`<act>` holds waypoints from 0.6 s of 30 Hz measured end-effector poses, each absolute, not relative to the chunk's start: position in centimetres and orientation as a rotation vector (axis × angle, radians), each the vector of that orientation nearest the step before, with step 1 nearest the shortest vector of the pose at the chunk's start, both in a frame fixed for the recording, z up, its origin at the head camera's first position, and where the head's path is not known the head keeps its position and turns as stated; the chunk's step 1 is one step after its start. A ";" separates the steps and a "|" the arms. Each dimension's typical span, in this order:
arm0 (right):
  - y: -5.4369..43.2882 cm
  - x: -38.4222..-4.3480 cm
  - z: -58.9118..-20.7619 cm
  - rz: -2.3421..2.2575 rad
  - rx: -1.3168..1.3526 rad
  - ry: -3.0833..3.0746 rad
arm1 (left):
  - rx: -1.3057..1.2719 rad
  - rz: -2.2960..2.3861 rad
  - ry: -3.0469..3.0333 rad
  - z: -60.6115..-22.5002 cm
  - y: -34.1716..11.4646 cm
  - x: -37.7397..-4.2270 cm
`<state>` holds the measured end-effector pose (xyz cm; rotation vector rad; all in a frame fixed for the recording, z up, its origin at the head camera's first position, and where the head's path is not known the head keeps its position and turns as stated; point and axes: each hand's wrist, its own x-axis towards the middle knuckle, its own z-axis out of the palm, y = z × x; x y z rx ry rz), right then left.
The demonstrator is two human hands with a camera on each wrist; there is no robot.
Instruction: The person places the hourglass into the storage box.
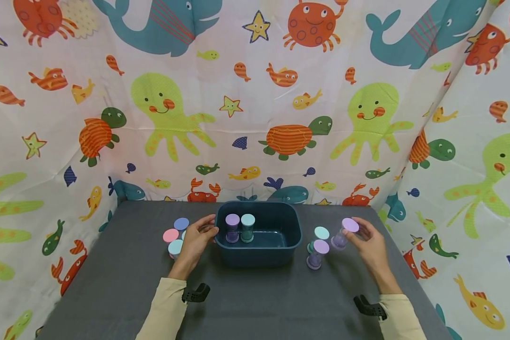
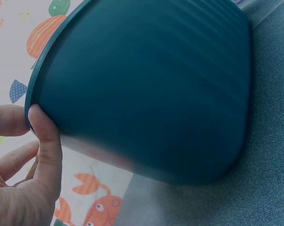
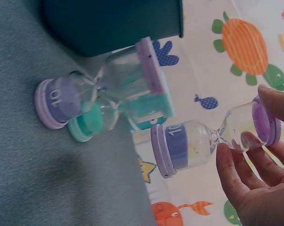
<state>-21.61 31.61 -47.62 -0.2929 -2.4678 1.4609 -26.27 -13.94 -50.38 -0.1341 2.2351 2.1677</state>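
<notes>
Lilac-capped hourglass [image 3: 196, 142], mint-capped hourglass [image 1: 321, 233], dark teal bin [image 1: 259, 258], grey table [image 1: 259, 302], cream sleeves [image 1: 165, 307], white sea-animal-print backdrop [image 1: 255, 92]

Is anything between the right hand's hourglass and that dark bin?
Yes. Between the raised hourglass in the right hand and the dark teal bin, a mint-capped hourglass and a purple-capped hourglass stand on the gray tabletop, right of the bin.

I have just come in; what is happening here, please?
A person's right hand holds a purple sand timer marked 10 above the table, near another purple timer and a teal timer standing there. The left hand pinches the rim of the dark teal bin, where one purple timer and one teal timer stand.
</notes>
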 end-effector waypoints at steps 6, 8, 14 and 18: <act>31.2 -21.4 -46.4 1.506 -0.327 -2.432 | -0.124 2.178 2.230 -50.5 -14.0 -26.3; 31.1 -21.4 -45.9 1.509 -0.328 -2.428 | -0.123 2.177 2.231 -50.5 -14.0 -26.2; 30.4 -21.4 -44.7 1.493 -0.312 -2.429 | -0.127 2.168 2.233 -50.3 -14.0 -26.3; 29.7 -21.6 -44.1 1.476 -0.283 -2.427 | -0.127 2.161 2.233 -50.3 -13.9 -26.3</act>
